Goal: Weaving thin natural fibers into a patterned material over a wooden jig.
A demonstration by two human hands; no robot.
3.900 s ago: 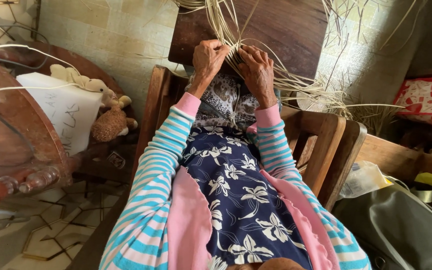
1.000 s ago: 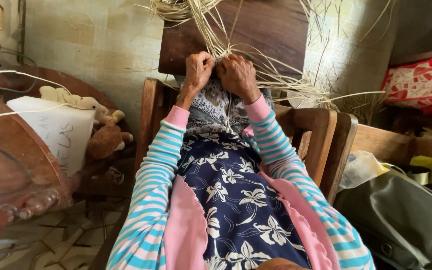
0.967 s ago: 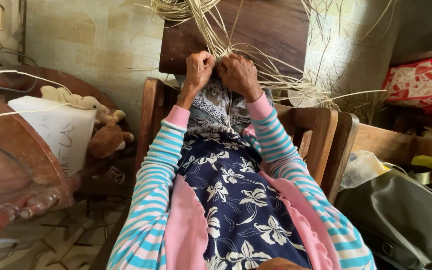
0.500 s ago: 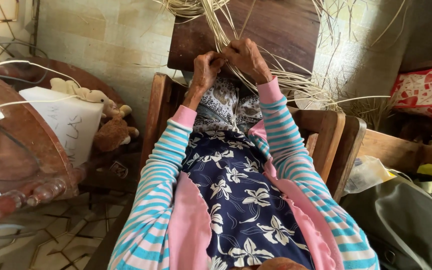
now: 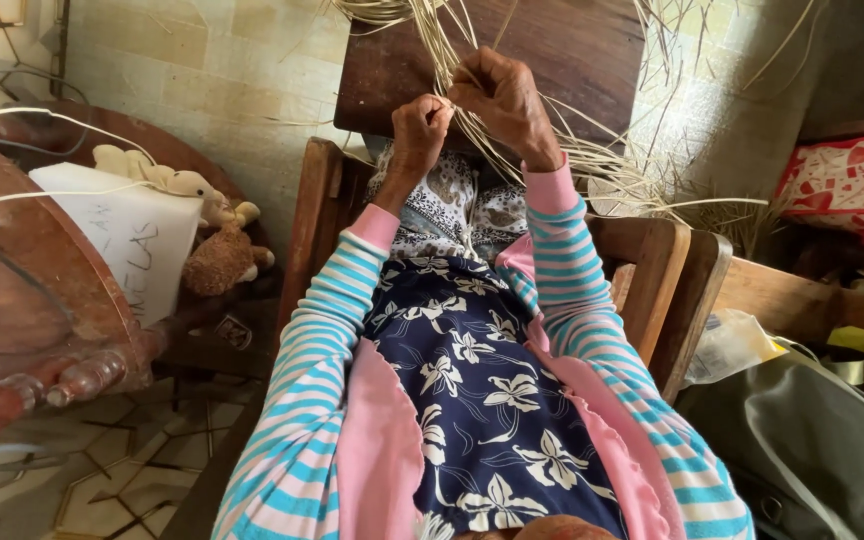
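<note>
Your left hand (image 5: 418, 125) is curled into a fist, its fingers closed on a few of the pale straw strands (image 5: 562, 150) at the far end of your lap. Your right hand (image 5: 504, 95) sits just beside it and a little farther out, fingers bent and pinching the same strands, so the two hands nearly touch. The strands run up and away over the dark wooden board (image 5: 552, 50) beyond your knees, and more of them fan out loose to the right, over the arm of the wooden chair (image 5: 652, 270) (a tangle, hard to count). A patterned cloth (image 5: 452, 205) lies under your wrists. To the left, a white box (image 5: 127, 235) and a soft toy (image 5: 217, 255) rest by the round table (image 5: 22, 270). A grey bag (image 5: 802, 440) lies near on the right.
</note>
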